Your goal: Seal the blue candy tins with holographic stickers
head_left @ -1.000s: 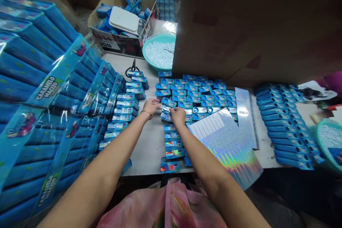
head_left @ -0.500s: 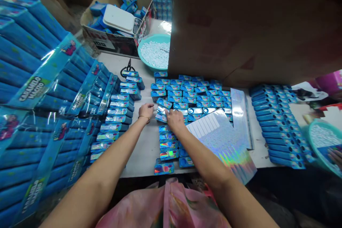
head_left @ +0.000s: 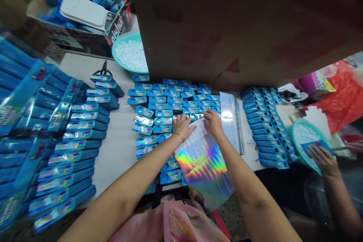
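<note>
Holographic sheet [head_left: 202,162] being pinched by right hand [head_left: 214,124] fingers; left hand [head_left: 182,125] grip unclear; "eishui" being shown on far-left carton [head_left: 85,39].

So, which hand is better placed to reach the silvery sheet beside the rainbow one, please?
Probably the right hand: it is nearer the silvery sheet; the left hand is farther off, across the rainbow sheet.

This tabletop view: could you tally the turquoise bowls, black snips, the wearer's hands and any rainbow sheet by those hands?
Turquoise bowls: 2
Black snips: 1
Wearer's hands, left hand and right hand: 2
Rainbow sheet: 1
Total: 6
</note>
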